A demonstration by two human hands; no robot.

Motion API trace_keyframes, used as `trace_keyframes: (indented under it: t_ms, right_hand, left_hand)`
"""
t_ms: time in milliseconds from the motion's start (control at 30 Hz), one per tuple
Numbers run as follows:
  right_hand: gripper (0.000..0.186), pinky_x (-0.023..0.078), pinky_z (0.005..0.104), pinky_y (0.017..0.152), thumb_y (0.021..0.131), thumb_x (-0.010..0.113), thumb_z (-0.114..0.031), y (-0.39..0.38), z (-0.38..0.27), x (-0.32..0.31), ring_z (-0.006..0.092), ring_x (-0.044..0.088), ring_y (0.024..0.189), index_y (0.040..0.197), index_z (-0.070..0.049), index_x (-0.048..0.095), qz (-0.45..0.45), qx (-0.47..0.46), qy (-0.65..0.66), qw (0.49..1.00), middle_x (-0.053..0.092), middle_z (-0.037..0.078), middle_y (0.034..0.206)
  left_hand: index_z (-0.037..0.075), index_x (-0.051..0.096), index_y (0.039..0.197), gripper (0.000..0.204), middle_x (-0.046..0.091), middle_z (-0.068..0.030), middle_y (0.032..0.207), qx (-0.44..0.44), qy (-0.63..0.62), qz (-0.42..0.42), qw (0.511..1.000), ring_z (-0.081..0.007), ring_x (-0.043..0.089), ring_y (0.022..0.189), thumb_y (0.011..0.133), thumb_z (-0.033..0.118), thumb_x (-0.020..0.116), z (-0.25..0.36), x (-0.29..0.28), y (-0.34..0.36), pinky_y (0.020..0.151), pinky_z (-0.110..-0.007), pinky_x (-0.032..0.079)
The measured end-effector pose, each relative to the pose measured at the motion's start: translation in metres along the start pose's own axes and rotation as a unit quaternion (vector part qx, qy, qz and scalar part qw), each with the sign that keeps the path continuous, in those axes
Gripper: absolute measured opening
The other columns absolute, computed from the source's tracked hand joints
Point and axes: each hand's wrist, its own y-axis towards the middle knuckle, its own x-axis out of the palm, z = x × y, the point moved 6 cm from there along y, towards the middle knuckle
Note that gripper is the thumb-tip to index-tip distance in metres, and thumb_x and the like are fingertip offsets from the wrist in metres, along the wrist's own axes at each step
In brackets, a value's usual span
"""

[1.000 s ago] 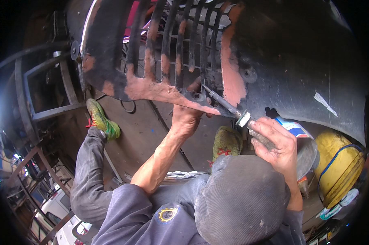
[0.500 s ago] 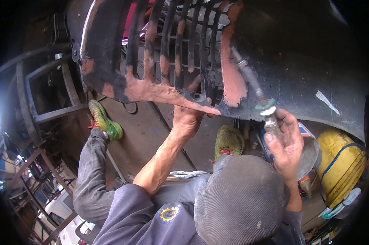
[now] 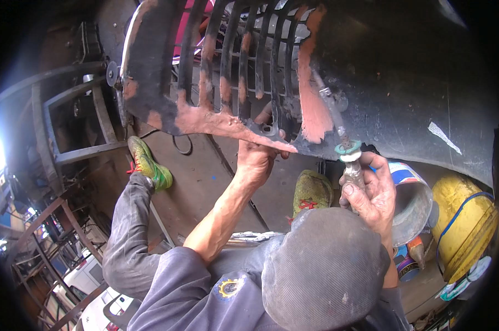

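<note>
A black slatted panel (image 3: 371,94) spans the far side of the scene, its left part cut into curved bars and its right part plain and scuffed. Pink filler (image 3: 219,124) covers the near edge below the bars, and a pink band (image 3: 311,102) runs up just right of them. The left hand (image 3: 255,161) grasps the panel's near edge below the bars, some fingers showing behind it through the gaps. To its right, the right hand (image 3: 375,193) holds a slim rod-like tool (image 3: 348,150) by its rough grey handle, thumb on the near side. The tool has a green collar and a white ring, and its pale rod tilts far and left over the pink band; whether it touches the panel cannot be told. A grey bucket (image 3: 412,218) lies just right of that hand, mouth showing, with a yellow container (image 3: 462,229) wrapped by a blue cord (image 3: 452,220) farther right.
</note>
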Motion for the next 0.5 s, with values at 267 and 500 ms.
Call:
trace_keyframes:
  t_ms: [267,500]
  right_hand:
    - [0.05,0.049,0.0264,0.085,0.087,0.068,-0.002,-0.001,0.003,-0.004,0.0124,0.059,0.095,0.13,0.0,0.042,-0.021,-0.015,-0.019,1.0,0.06,0.011,0.106]
    - [0.055,0.046,0.0286,0.092,0.086,0.067,0.001,0.022,0.003,0.015,0.0133,0.06,0.1,0.133,0.0,0.039,-0.036,-0.072,-0.031,0.996,0.062,0.011,0.111]
  left_hand:
    - [0.001,0.042,0.144,0.064,0.063,-0.0073,0.103,0.015,0.023,0.013,1.0,-0.0136,0.064,0.081,0.085,-0.009,0.065,0.003,0.005,-0.001,0.058,-0.025,0.058]
    - [0.001,0.041,0.145,0.064,0.062,-0.0049,0.094,0.008,-0.007,0.0,1.0,-0.0118,0.062,0.075,0.085,-0.008,0.064,0.004,0.008,0.0,0.058,-0.024,0.057]
